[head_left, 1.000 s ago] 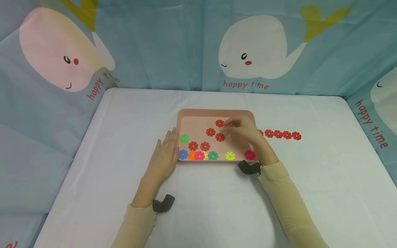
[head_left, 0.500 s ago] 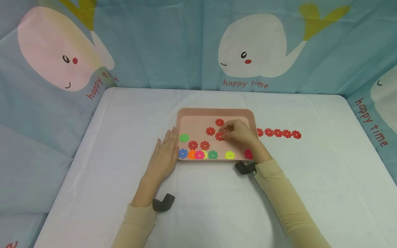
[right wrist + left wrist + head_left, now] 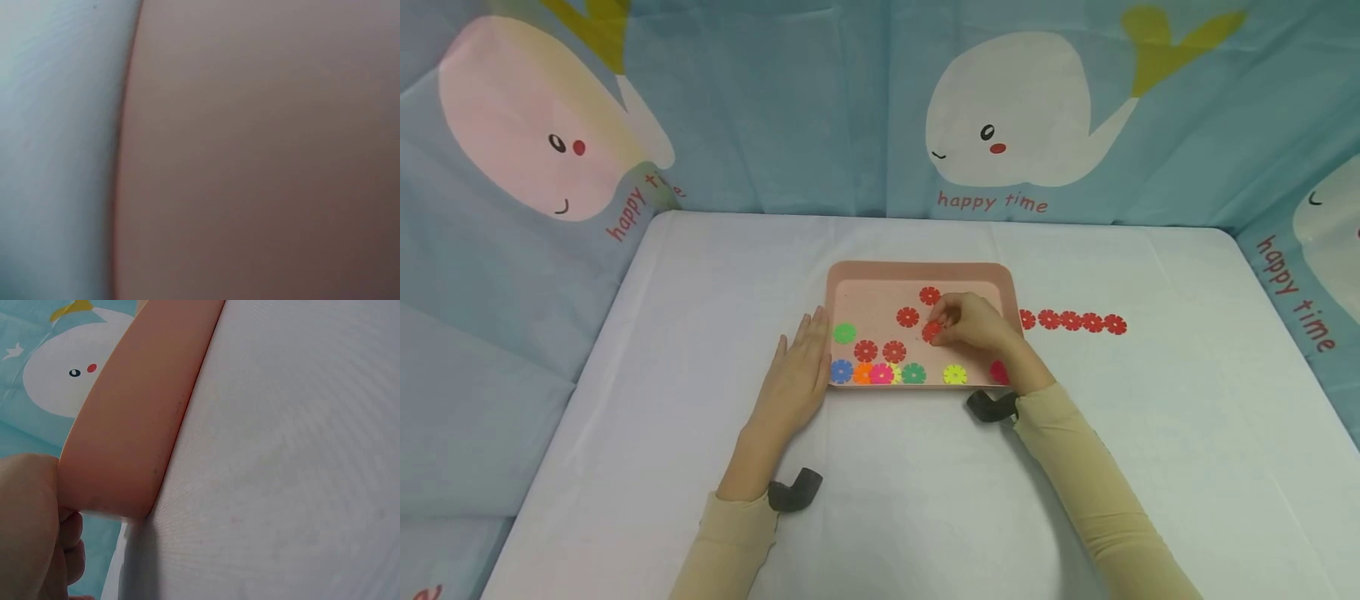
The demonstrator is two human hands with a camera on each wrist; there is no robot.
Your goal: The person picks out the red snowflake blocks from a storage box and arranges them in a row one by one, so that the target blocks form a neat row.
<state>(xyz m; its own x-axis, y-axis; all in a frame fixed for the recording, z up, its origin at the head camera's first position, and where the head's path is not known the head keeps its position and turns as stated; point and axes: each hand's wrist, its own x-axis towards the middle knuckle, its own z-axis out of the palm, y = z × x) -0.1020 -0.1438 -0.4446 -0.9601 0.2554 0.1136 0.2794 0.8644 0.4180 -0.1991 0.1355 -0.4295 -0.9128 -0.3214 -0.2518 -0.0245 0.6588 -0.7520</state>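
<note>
My right hand [image 3: 973, 321] is over the pink tray [image 3: 921, 271], thumb and fingertips pinching a red snowflake disc [image 3: 931, 332] at the tray floor. The fingers partly cover this disc. Another red snowflake disc [image 3: 929, 296] lies just behind it, and one more red disc [image 3: 907, 317] to its left. Against the tray's left side rests my left hand [image 3: 793, 371], its fingers straight and together. In the left wrist view that hand [image 3: 28, 519] touches the outer wall of the tray [image 3: 125, 406]. The right wrist view holds only the blurred tray wall [image 3: 250, 150] and white cloth.
Along the tray's front edge lie blue [image 3: 841, 372], orange, pink, dark green [image 3: 913, 373], yellow [image 3: 955, 375] and crimson discs. A light green disc [image 3: 845, 333] is at the left. Right of the tray, several red discs [image 3: 1071, 322] form a row on the white tablecloth [image 3: 1187, 433].
My right hand has moved left and slightly forward onto the red snowflake disc and now pinches it. The left hand stays against the tray.
</note>
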